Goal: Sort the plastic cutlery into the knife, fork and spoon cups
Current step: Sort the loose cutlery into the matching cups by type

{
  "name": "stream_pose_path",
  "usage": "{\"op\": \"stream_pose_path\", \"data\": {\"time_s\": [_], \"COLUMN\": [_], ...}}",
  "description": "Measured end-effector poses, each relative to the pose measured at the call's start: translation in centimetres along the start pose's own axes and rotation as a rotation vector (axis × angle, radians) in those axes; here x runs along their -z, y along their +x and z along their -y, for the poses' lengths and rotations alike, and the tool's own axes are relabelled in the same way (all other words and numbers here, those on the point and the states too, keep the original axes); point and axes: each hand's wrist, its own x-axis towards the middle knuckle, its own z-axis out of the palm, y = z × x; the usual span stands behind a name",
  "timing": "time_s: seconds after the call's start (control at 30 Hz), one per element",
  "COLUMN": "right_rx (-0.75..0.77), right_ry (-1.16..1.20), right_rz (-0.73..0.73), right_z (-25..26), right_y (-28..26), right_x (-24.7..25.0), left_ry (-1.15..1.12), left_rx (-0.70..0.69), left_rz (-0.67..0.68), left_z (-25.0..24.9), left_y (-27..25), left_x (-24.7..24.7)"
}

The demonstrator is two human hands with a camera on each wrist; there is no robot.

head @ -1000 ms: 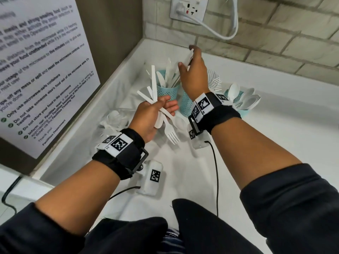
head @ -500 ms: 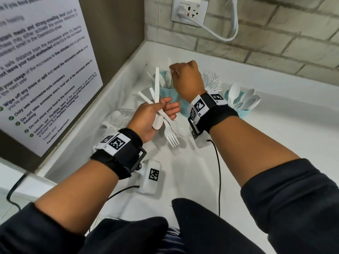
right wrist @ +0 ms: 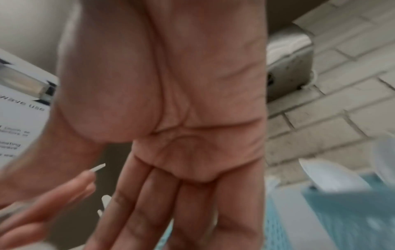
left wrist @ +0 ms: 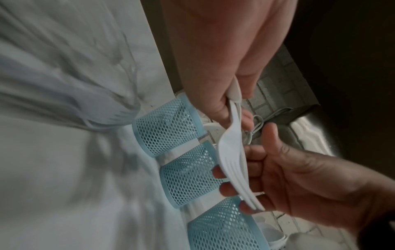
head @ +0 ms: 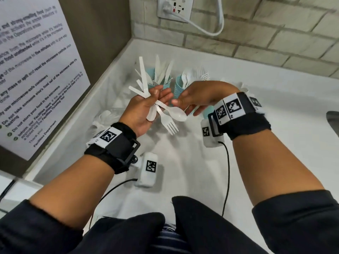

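My left hand (head: 157, 99) grips a fanned bundle of white plastic cutlery, with a spoon (head: 178, 114) and a fork (head: 169, 124) pointing toward me and flat handles (head: 143, 74) sticking up. My right hand (head: 185, 105) is open beside the bundle, with its straight fingers just behind the fork tines (left wrist: 248, 191). Three teal mesh cups stand in a row behind the hands. The knife cup (head: 163, 81) is on the left and the fork cup (head: 180, 87) is in the middle. My right wrist mostly hides the spoon cup (head: 206, 110).
A crumpled clear bag (head: 106, 118) lies left of my left wrist against the side wall. A printed notice (head: 33, 70) covers that wall. A socket with a white cable (head: 174, 8) sits on the brick wall behind. A metal sink edge (head: 333, 120) shows at far right.
My right hand was over the knife cup with its fingers curled. It has come down and back to the bundle and is open now. The left hand has stayed put with the bundle.
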Motion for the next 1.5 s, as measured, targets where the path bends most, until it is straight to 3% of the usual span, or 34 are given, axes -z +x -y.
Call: {"op": "stream_pose_path", "data": {"time_s": [0.13, 0.27, 0.57, 0.7, 0.83, 1.1, 1.37, 1.5], "right_rx": [0.073, 0.115, 0.130, 0.150, 0.137, 0.254, 0.155, 0.137], "right_ry": [0.167, 0.254, 0.372, 0.478, 0.396, 0.614, 0.937, 1.008], "right_rz": [0.038, -0.069, -0.018, -0.105, -0.210, -0.491, -0.443, -0.497], "right_z": [-1.6, -2.6, -2.6, -2.9, -2.8, -2.2, -1.0, -0.9], "right_y": [0.7, 1.0, 0.7, 0.8, 1.0, 1.4, 1.9, 1.9], "right_x": [-1.4, -2.1, -3.2, -3.4, -3.5, -3.5, -4.3, -4.0], "left_ry": [0.007, -0.011, 0.047, 0.095, 0.139, 0.392, 0.608, 0.630], "left_rx": [-0.026, -0.050, -0.044, -0.019, 0.022, 0.061, 0.093, 0.115], "left_rz": [-0.003, -0.077, -0.121, -0.133, -0.148, -0.115, 0.016, 0.022], "left_z": [0.2, 0.2, 0.6, 0.8, 0.9, 1.3, 1.6, 1.4], "left_y": [0.0, -0.1, 0.1, 0.0, -0.2, -0.4, -0.9, -0.9], "left_x": [-0.3, -0.3, -0.4, -0.5, -0.6, -1.1, -1.6, -1.4]}}
